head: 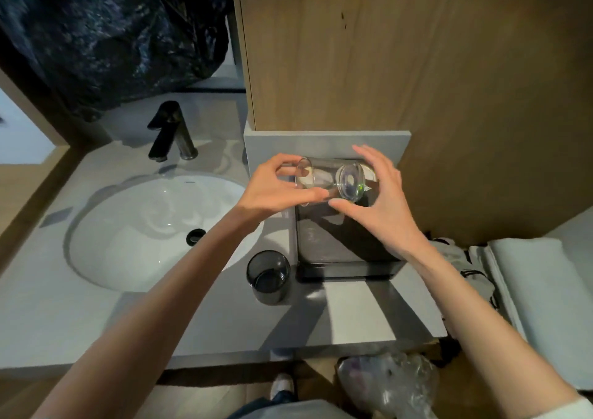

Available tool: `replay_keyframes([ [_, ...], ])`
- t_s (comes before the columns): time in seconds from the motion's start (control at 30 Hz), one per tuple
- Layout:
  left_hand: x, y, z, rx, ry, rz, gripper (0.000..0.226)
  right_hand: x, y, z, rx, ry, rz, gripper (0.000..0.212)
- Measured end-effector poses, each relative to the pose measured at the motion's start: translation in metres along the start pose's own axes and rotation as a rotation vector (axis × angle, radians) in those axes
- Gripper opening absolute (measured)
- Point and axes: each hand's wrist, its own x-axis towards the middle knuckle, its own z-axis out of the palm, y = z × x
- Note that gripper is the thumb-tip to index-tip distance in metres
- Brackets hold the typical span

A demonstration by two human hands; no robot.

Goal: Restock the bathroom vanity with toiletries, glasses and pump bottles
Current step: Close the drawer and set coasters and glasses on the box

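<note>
Holding a clear glass point(324, 177) sideways above the far end of the black tray point(337, 245), gripping its open end in the curled left hand point(276, 187) and its thick, green-tinged base between thumb and fingers of the right hand point(382, 200). Standing upright on the bench point(353, 316), just left of the tray's near corner, a smoky dark glass point(269, 275). Bearing a tiny mark too blurred to read, the sink point(128, 226) left of the tray.

The tray point(337, 245) is sitting hemmed behind, open in front
A wooden panel point(449, 81) is blocking the tray's 12 to 3 o'clock, a dark tumbler point(269, 275) is standing just beside at 8, and bare counter point(353, 309) is lying free at 6.
</note>
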Motion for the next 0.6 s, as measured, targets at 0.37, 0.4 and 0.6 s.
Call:
replay_keyframes([
  [0.37,0.028,-0.025,-0.02,-0.231,-0.124,0.007,0.061,0.041,-0.006,0.006,0.808,-0.105,0.622,0.043],
  [0.4,0.032,-0.027,-0.022,-0.213,-0.151,0.015,0.061,0.045,-0.005,0.007,0.756,-0.074,0.622,0.05],
  [0.6,0.069,-0.038,-0.012,0.175,-0.135,0.14,0.069,0.079,-0.01,0.006,0.356,0.074,0.446,0.036],
])
